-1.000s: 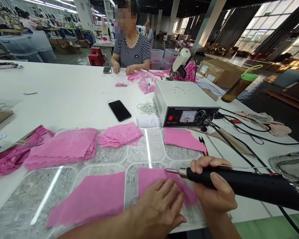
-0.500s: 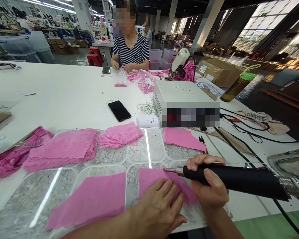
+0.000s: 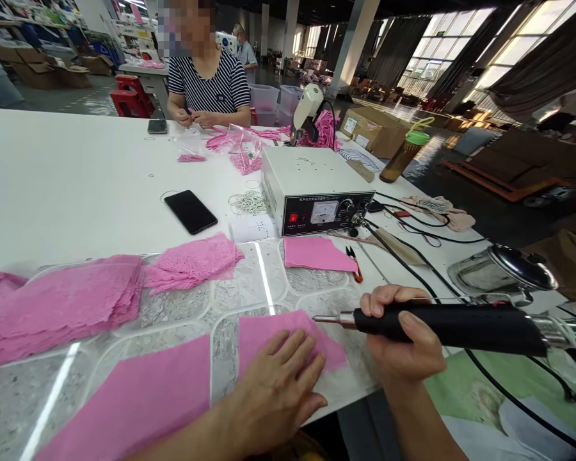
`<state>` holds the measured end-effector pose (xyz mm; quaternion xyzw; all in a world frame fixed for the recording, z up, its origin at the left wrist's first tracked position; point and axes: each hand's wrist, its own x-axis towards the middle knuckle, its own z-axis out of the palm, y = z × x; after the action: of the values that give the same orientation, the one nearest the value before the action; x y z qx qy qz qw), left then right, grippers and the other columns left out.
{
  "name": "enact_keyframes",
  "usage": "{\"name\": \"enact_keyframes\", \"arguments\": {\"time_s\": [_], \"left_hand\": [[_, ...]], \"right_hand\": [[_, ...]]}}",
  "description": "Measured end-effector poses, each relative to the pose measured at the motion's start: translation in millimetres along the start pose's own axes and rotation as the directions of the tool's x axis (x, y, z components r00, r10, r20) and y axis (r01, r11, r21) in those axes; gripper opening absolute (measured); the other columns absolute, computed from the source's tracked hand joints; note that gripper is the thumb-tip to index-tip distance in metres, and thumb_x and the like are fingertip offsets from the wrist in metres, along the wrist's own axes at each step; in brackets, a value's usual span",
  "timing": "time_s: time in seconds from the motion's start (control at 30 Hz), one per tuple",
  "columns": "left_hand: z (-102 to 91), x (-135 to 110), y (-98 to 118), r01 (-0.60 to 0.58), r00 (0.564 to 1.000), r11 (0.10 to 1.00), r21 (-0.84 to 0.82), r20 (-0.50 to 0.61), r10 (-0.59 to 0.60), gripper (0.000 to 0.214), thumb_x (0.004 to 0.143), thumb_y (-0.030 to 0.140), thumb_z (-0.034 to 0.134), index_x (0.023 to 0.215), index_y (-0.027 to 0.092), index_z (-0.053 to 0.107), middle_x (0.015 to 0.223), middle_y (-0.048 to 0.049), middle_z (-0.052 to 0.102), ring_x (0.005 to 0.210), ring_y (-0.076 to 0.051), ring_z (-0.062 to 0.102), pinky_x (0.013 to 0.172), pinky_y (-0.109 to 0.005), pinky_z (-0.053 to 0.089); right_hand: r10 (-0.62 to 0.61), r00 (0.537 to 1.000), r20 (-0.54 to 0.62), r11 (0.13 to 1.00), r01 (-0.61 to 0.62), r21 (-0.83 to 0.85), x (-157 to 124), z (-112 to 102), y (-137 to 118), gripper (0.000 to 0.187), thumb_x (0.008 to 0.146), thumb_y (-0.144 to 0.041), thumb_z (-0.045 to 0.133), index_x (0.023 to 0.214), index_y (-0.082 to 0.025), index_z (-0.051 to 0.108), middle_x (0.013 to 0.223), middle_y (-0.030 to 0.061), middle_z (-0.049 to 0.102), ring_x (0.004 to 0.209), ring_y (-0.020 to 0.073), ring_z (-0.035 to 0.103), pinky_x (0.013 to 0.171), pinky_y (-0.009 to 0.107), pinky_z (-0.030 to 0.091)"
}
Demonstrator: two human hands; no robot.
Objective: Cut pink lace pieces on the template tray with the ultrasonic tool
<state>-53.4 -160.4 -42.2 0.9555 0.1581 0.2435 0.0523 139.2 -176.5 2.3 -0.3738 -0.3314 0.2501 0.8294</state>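
My left hand (image 3: 281, 384) lies with fingers spread on a small pink fabric piece (image 3: 254, 326), pressing it on the patterned grey mat (image 3: 242, 262). In my right hand (image 3: 408, 346) is a black handheld tool (image 3: 451, 328) with a slim metal tip, fingers wrapped round its grip. The tip points left, at the right part of the fabric; whether it touches cannot be made out. Left of my hands lies a larger pink fabric piece (image 3: 139, 390). Another pink piece (image 3: 317, 253) lies farther back, beside orange-handled thread snips (image 3: 356, 266).
A white control box (image 3: 321, 173) with a meter stands behind the mat, black cables (image 3: 408, 246) running from it. Stacked pink lace (image 3: 77, 301) lies left. A phone (image 3: 191, 211), lidded glass pot (image 3: 499, 269) and bottle (image 3: 406, 157) sit around. A person (image 3: 211, 83) works opposite.
The view has swung to the right, so most things sit farther left in it. The tool is held a little more level, and my left hand's fingers are more spread on the fabric.
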Motion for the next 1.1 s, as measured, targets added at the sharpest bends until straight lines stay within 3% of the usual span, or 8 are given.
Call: {"name": "enact_keyframes", "arguments": {"time_s": [0.13, 0.43, 1.1], "left_hand": [[0.1, -1.5, -0.8, -0.001, 0.999, 1.0, 0.001, 0.036, 0.001, 0.042, 0.094, 0.047, 0.052, 0.124, 0.018, 0.057, 0.13, -0.0099, 0.06, 0.125, -0.026, 0.052, 0.106, -0.043, 0.04], [0.2, -0.9, -2.5, -0.002, 0.999, 1.0, 0.005, 0.046, 0.002, 0.043, 0.094, 0.049, 0.052, 0.123, 0.018, 0.059, 0.131, -0.0094, 0.06, 0.123, -0.028, 0.054, 0.104, -0.043, 0.042], [-4.9, 0.8, -4.3, -0.031, 0.987, 1.0, 0.0, 0.161, 0.031, 0.044, 0.097, 0.046, 0.046, 0.129, 0.018, 0.055, 0.138, -0.0097, 0.054, 0.129, -0.031, 0.049, 0.105, -0.046, 0.038]], "right_hand": [[-0.019, 0.999, -0.027, 0.999, 0.018, -0.05, -4.0, -10.6, -8.6, 0.011, 0.065, -0.023, 0.057, 0.075, -0.02, 0.056, 0.066, -0.0013, 0.054, 0.052, 0.0105, 0.047, 0.049, 0.028, 0.042], [-0.007, 1.0, 0.005, 0.999, 0.008, -0.041, -8.0, -7.4, 2.4, 0.011, 0.066, -0.022, 0.056, 0.077, -0.021, 0.057, 0.068, -0.0009, 0.054, 0.053, 0.0111, 0.048, 0.049, 0.029, 0.043], [-0.022, 0.998, 0.052, 0.999, 0.024, -0.028, -5.1, -11.6, -1.7, 0.009, 0.07, -0.022, 0.058, 0.079, -0.02, 0.057, 0.07, -0.0009, 0.054, 0.055, 0.0104, 0.05, 0.052, 0.028, 0.044]]}}
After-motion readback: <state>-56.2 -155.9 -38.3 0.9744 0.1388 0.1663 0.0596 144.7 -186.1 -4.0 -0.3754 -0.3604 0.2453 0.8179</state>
